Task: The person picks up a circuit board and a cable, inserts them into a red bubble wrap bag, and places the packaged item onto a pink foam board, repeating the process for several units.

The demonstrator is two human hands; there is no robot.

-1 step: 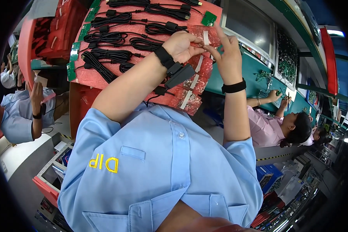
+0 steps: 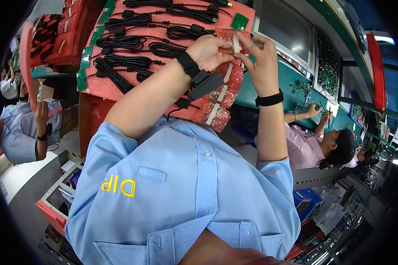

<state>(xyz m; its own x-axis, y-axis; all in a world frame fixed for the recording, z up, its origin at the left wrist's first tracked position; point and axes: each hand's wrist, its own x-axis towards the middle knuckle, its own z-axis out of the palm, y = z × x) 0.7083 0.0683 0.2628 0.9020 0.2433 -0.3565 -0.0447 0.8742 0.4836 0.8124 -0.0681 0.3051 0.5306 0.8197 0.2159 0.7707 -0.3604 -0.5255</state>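
My left hand (image 2: 209, 54) reaches over a pink foam sheet (image 2: 112, 84), its thumb and fingers drawn together at the near edge of a red bubble-wrap bag (image 2: 225, 36) with a white strip. What those fingertips hold is too small to make out. Close on the right, my right hand (image 2: 264, 66) has its fingers raised and apart, with the thumb reaching to the left fingertips. Several coiled black cables (image 2: 166, 50) with small green circuit boards (image 2: 81, 80) lie on the foam. More red bubble-wrap bags (image 2: 219, 115) with white strips lie nearer to me.
A green bench (image 2: 292, 90) runs along the right, with a metal-framed panel (image 2: 285, 31) and a tray of green parts (image 2: 327, 66). A person in pink (image 2: 305, 145) works there with both hands. At left, another person in light blue (image 2: 22, 128) stands near stacked red packs (image 2: 48, 35).
My right hand has shifted slightly right, and its fingers have bent a little. My left hand stays in place. The person at left has moved their hand slightly.
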